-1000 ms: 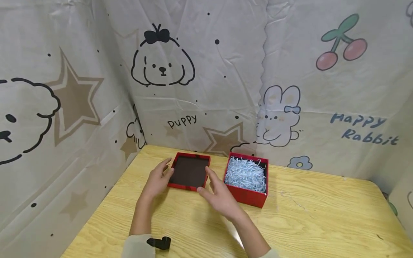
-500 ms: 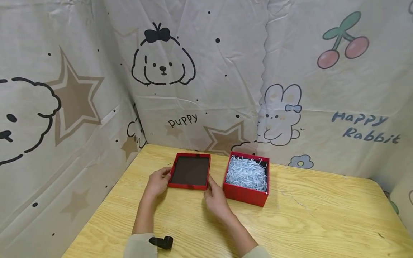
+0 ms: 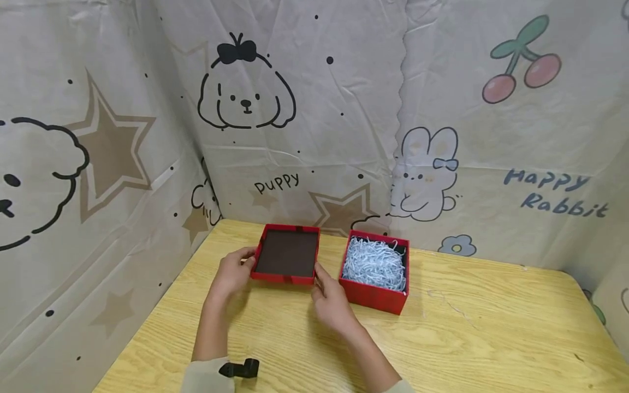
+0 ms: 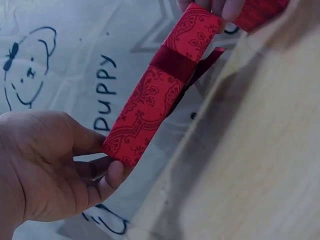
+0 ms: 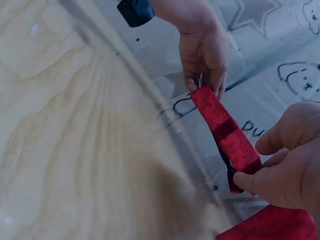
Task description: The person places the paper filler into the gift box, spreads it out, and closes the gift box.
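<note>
Between both hands, a square red box lid (image 3: pixel 287 252) is held with its dark inner side up, raised off the table. The left hand (image 3: pixel 233 274) grips its left edge, the thumb on one face and curled fingers beneath in the left wrist view. At the opposite edge, the right hand (image 3: pixel 332 303) pinches the near right corner. A red patterned side of the lid with a darker ribbon band (image 4: pixel 173 62) shows in the left wrist view. Right of the lid stands the red box (image 3: pixel 374 299), filled with pale blue shredded paper (image 3: pixel 375 264).
The yellow wood-grain table (image 3: pixel 472 327) extends to the right and front. Printed cloth walls (image 3: pixel 304 109) rise behind and to the left of it. A black wrist-camera mount (image 3: pixel 239 368) sits at the left sleeve.
Both hands closed in on the lid's sides and took hold of it. The lid then rose slightly from the table and shifted a little left. The box stayed put.
</note>
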{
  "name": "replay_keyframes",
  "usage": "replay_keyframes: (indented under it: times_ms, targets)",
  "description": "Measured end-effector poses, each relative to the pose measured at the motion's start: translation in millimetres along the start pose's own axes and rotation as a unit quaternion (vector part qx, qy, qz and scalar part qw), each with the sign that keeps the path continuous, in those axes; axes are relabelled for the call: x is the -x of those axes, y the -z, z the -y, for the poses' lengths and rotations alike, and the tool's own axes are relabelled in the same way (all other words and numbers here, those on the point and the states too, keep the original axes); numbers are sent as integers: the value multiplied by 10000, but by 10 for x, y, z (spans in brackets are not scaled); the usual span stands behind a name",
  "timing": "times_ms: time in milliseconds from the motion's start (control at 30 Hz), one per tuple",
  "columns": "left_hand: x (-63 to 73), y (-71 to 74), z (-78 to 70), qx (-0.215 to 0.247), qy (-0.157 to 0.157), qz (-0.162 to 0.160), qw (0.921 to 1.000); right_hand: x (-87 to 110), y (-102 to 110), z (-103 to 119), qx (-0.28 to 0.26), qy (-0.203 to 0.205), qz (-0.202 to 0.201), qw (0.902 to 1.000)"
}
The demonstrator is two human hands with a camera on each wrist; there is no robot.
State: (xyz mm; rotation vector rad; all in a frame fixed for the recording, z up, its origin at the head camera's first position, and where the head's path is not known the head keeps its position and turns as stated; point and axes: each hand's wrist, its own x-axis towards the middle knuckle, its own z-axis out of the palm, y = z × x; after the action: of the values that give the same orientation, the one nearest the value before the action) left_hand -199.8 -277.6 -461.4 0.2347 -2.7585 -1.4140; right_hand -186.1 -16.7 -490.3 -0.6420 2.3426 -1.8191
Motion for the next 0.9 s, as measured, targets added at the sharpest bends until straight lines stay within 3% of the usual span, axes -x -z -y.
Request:
replay_keyframes:
  times_ms: [267,400,633,800,900]
  targets:
    - [123,91,-285,381,-292,-22,9988,60,270,361,418,321,-330,9981]
    - [159,40,-416,676,-368,5,9970,106,502,469,410,16,-323,9986]
    - [171,-284,-632,1164,-763,63,9902,235,960,562,388,-742,-622,9945]
    - [206,-597,-794,1446,-1079,265,9832,339,1302,576,818,-1133,-1296,9817]
    - [243,-748,-862,1443,-1259,357,9808,405,1465,559,812,-1417,-1545,9744]
